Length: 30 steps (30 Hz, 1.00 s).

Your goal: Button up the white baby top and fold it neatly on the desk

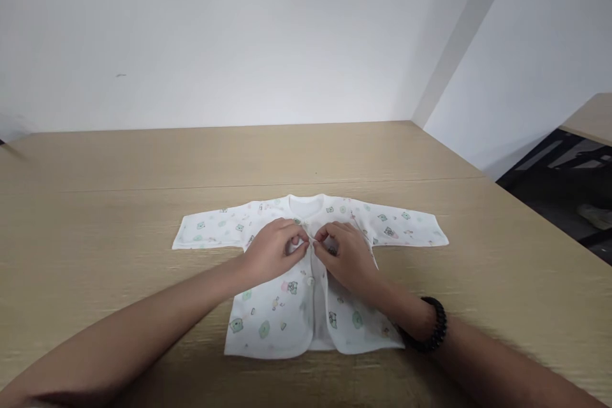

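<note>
A small white baby shirt (268, 322) with green and pink prints lies flat on the wooden table (95, 236), sleeves spread left and right, neckline facing away. My left hand (273, 248) and my right hand (345, 254) meet at the shirt's front opening just below the neckline, each pinching one edge of the placket near the upper button. A second button (310, 280) shows lower on the front, below my fingers. The lower front flaps lie slightly apart. A black bead bracelet (433, 325) circles my right wrist.
The light wooden table runs back to a white wall (239, 38). Its right edge drops to a dark floor area with another table's corner (590, 118) at the far right.
</note>
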Each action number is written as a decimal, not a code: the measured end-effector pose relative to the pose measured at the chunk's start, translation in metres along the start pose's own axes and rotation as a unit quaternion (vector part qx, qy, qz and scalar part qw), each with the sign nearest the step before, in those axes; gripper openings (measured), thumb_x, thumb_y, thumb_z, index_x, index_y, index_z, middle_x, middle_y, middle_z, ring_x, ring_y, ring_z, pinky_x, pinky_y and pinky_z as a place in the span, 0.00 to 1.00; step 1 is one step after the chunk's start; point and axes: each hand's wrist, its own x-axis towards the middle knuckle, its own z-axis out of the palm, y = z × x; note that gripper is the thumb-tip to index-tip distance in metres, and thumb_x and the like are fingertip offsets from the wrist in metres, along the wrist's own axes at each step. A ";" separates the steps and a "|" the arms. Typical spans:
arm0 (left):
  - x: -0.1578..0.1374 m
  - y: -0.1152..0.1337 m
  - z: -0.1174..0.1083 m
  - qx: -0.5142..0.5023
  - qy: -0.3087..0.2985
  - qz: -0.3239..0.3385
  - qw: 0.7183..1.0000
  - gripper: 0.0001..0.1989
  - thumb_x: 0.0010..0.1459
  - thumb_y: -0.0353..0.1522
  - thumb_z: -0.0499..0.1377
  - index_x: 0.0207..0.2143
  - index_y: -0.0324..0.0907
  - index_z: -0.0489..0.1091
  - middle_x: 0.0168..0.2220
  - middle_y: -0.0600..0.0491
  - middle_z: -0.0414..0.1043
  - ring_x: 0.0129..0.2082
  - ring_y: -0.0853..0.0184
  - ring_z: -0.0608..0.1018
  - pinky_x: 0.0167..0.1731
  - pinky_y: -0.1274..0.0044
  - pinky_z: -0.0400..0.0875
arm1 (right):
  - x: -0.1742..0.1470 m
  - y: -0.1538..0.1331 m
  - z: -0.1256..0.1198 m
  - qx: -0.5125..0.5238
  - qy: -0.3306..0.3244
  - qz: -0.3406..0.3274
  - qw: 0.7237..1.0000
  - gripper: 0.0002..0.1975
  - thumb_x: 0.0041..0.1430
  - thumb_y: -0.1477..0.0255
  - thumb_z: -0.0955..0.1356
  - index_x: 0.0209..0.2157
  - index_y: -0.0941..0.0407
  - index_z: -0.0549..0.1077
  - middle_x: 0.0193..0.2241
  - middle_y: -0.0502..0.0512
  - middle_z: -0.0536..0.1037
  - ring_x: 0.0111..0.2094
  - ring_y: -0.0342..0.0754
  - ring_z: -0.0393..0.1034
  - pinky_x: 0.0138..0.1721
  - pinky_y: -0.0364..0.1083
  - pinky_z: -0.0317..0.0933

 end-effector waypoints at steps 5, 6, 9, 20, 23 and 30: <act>0.000 -0.002 -0.002 -0.060 -0.011 0.008 0.998 0.03 0.56 0.27 0.58 0.30 0.42 0.70 0.21 0.60 0.62 0.23 0.72 0.67 0.28 0.79 0.61 | 0.001 0.000 -0.001 0.017 -0.011 0.015 1.000 0.02 0.54 0.74 0.68 0.28 0.54 0.71 0.28 0.49 0.76 0.34 0.48 0.67 0.38 0.47 0.56; 0.000 -0.002 -0.002 -0.068 -0.012 0.014 0.997 0.03 0.56 0.27 0.58 0.29 0.42 0.70 0.20 0.60 0.62 0.22 0.72 0.67 0.28 0.79 0.61 | 0.001 0.000 -0.001 0.019 -0.015 0.015 1.000 0.02 0.54 0.74 0.68 0.28 0.54 0.71 0.27 0.49 0.76 0.33 0.48 0.67 0.38 0.47 0.55; 0.001 -0.004 -0.002 -0.084 -0.017 0.015 0.996 0.06 0.57 0.27 0.58 0.27 0.41 0.69 0.20 0.60 0.62 0.22 0.73 0.67 0.27 0.80 0.61 | 0.002 -0.002 -0.003 0.018 -0.031 0.010 0.999 0.02 0.55 0.74 0.69 0.28 0.54 0.72 0.27 0.48 0.76 0.34 0.48 0.68 0.39 0.48 0.55; 0.004 -0.004 -0.001 -0.055 -0.046 -0.017 0.997 0.08 0.60 0.30 0.56 0.26 0.41 0.63 0.22 0.58 0.62 0.24 0.70 0.67 0.28 0.78 0.60 | 0.004 -0.003 -0.008 0.054 -0.062 0.039 0.996 0.07 0.57 0.70 0.67 0.28 0.51 0.77 0.24 0.47 0.78 0.30 0.47 0.68 0.41 0.50 0.55; 0.003 -0.005 -0.002 -0.057 -0.043 -0.021 0.997 0.08 0.59 0.30 0.56 0.26 0.41 0.64 0.22 0.58 0.63 0.25 0.70 0.67 0.28 0.79 0.60 | 0.006 -0.004 -0.007 0.043 -0.076 0.035 0.996 0.05 0.55 0.71 0.68 0.27 0.52 0.76 0.23 0.46 0.77 0.31 0.47 0.69 0.41 0.49 0.55; 0.004 -0.002 -0.006 -0.072 -0.058 -0.022 0.995 0.09 0.60 0.32 0.56 0.27 0.41 0.68 0.23 0.57 0.65 0.25 0.70 0.68 0.27 0.79 0.61 | 0.005 -0.002 -0.004 -0.009 -0.062 0.012 0.998 0.03 0.52 0.74 0.70 0.26 0.53 0.74 0.24 0.45 0.76 0.31 0.46 0.67 0.42 0.50 0.53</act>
